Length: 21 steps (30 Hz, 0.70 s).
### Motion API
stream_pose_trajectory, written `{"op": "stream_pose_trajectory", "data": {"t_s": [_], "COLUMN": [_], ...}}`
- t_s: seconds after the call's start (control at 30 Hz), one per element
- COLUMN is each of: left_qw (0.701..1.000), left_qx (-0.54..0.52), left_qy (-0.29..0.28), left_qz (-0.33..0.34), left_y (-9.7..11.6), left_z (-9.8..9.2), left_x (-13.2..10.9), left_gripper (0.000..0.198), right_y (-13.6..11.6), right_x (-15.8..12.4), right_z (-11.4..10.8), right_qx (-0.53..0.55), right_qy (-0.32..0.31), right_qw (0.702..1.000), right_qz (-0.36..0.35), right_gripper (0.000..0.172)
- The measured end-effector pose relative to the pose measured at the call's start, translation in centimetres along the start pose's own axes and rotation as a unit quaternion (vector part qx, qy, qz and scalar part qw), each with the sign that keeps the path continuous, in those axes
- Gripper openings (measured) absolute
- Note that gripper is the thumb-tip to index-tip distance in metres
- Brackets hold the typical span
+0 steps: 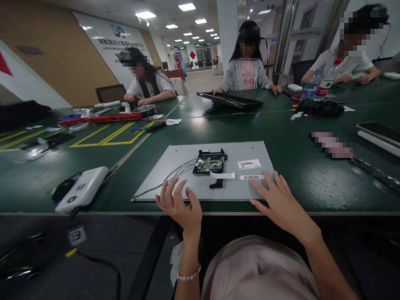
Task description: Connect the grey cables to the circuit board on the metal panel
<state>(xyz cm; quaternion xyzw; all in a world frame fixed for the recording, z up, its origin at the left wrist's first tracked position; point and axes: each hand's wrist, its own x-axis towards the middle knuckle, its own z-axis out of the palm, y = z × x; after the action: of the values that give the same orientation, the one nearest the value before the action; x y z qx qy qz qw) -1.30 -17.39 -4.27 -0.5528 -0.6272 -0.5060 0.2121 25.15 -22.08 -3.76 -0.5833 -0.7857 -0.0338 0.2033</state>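
Note:
A flat grey panel [184,152] lies on the green table in front of me. Near its middle sits a green circuit board [210,163] in a black frame, with a white ribbon cable [222,175] below it and grey wires [168,179] running to the left corner. Two white labels [249,164] are on the panel's right part. My left hand [181,204] is raised at the panel's front edge, palm up, fingers apart and holding nothing. My right hand [278,200] rests its spread fingers on the panel's right front corner.
A white power bank [83,189] with a cable lies at the left. A phone [333,145] and a strap are at the right. Across the table [200,125], three people sit or stand, one touching a black panel [229,100]. Bottles [323,87] stand at the back right.

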Motion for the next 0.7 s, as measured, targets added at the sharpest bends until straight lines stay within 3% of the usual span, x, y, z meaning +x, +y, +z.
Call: {"op": "stream_pose_trajectory", "data": {"t_s": [0.47,0.7], "left_qw": [1.000,0.999], "left_qx": [-0.015,-0.027], "left_qy": [0.004,0.011], "left_qz": [0.013,0.016], "left_y": [0.0,-0.1], "left_z": [-0.1,-0.1], "left_x": [0.1,0.1], "left_gripper": [0.020,0.019], "right_y": [-3.9,-6.9], "right_x": [4.4,7.1], "right_z": [0.2,0.3], "right_qx": [-0.008,-0.023], "right_qy": [-0.031,-0.101], "right_qw": [0.999,0.995], "right_qz": [-0.008,-0.001], "right_gripper": [0.055,0.060]}}
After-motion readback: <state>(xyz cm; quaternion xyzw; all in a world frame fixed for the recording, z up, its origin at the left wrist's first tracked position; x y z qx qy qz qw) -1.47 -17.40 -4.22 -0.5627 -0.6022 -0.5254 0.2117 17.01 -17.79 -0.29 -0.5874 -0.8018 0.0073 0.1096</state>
